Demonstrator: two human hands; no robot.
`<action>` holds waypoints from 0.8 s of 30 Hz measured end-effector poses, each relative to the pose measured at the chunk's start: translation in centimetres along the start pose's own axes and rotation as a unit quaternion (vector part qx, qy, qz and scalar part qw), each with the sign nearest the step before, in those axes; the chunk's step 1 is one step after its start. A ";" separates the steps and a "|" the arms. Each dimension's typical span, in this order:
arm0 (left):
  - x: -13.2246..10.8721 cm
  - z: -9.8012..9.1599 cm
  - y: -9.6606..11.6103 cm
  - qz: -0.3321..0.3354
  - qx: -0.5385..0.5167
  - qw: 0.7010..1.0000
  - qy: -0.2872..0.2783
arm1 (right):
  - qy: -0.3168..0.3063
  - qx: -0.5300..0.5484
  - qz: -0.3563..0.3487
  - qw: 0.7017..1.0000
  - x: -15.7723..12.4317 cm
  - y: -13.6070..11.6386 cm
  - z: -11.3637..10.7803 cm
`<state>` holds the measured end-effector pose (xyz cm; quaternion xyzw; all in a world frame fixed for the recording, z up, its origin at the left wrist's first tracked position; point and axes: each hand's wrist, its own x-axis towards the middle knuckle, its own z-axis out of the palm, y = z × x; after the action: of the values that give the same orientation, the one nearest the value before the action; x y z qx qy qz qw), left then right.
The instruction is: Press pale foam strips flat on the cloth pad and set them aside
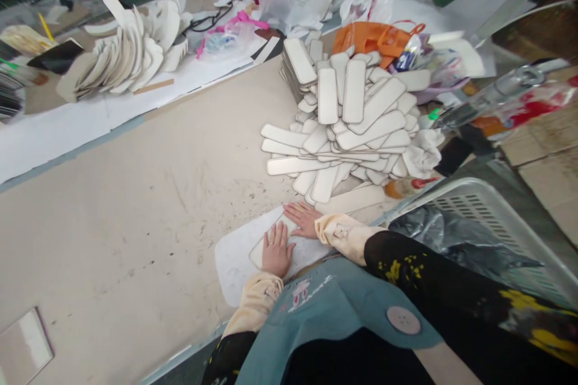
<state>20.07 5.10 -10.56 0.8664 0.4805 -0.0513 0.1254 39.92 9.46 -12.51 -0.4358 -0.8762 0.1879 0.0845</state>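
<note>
My left hand (277,249) lies flat, fingers stretched out, on the lower left part of a pale strip with rounded corners (257,254). Flat too, my right hand (301,219) presses on the strip's upper right end, its fingers pointing left. Much of the strip is hidden under both hands. Beneath it is a white rounded sheet (230,264) near the table's front edge. Just beyond my hands rises a loose heap of similar pale strips with dark edges (327,96). One longer, plainer strip (354,198) lies close to my right hand.
A grey plastic basket (474,189) holding a black bag stands at the right. An orange bag (370,39) and a small orange bottle (404,187) sit by the heap. Curved pale pieces (130,51) are stacked at the back left. A flat panel (24,346) lies front left.
</note>
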 end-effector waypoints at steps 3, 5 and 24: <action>-1.5 0.1 -0.5 -0.033 0.009 0.999 -0.004 | -0.006 0.000 0.004 1.000 0.0 0.0 -0.2; -2.5 0.2 -0.7 -0.057 0.012 0.998 -0.006 | -0.011 -0.001 0.006 1.000 0.1 0.0 -0.3; -3.7 -1.0 -2.0 -0.124 -0.240 0.958 0.091 | -0.159 0.031 0.054 0.985 4.6 -1.5 -4.1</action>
<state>16.40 3.38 -9.20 0.7452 0.5919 0.1297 0.2783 37.31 13.30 -8.24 -0.4445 -0.8473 0.2859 -0.0530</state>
